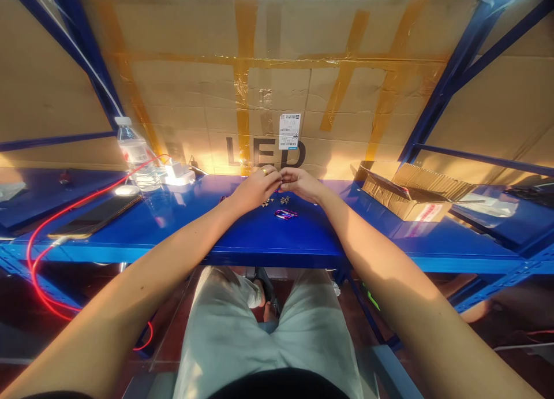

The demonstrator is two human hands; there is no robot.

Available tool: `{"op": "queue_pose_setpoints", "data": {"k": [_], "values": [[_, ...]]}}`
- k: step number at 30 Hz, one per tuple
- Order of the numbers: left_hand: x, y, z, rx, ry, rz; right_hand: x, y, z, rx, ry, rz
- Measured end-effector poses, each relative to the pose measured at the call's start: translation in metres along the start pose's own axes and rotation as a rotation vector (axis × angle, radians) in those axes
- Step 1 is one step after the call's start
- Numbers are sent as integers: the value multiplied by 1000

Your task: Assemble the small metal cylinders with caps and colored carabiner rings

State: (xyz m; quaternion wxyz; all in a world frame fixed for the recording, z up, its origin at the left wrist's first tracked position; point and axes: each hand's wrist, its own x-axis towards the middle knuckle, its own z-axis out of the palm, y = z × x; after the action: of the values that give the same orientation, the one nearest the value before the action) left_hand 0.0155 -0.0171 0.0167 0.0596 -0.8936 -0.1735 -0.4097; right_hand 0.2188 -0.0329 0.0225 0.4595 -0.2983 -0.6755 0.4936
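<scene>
My left hand (258,187) and my right hand (302,184) meet above the blue tabletop (277,243), fingertips together. Both sets of fingers are bent in a pinch, and whatever lies between them is too small or too hidden to name. A ring shows on one finger of my left hand. Just below the hands lie small metallic pieces (284,200) in little heaps, partly covered by my left hand. Closer to me rests a shiny purple-blue loop-shaped metal item (286,214), touched by neither hand.
On the left stand a plastic water bottle (137,156), a phone (97,215) with a red cable (64,208), and a white power adapter (178,175). An open cardboard box (411,194) sits right. A big cardboard sheet (277,93) rises behind, between blue posts (450,81).
</scene>
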Motion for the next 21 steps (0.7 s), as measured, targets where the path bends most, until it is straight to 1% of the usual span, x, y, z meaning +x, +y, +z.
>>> {"op": "queue_pose_setpoints", "data": {"k": [4,6,8,11,12,13,15,17,19,21], "values": [[1,6,-7,-33,9,-117,6,0,4,-107,16,-64],[1,6,-12,-53,20,-150,8,0,4,-135,29,-107],[1,2,-18,-50,37,-165,9,2,3,-169,48,-137],[-3,-14,-30,-14,55,-230,11,7,1,-252,74,-141],[-5,-21,-34,10,21,-259,11,10,1,-316,93,-145],[-8,-28,-38,35,-45,-299,11,12,0,-404,122,-154],[-12,-38,-44,50,-233,-408,12,17,-1,-603,195,-181],[-15,-43,-49,11,-431,-503,12,20,-3,-748,244,-198],[-15,-43,-52,-34,-567,-549,13,23,-6,-808,263,-185],[-14,-42,-52,-59,-638,-565,14,24,-10,-818,302,-152]]}}
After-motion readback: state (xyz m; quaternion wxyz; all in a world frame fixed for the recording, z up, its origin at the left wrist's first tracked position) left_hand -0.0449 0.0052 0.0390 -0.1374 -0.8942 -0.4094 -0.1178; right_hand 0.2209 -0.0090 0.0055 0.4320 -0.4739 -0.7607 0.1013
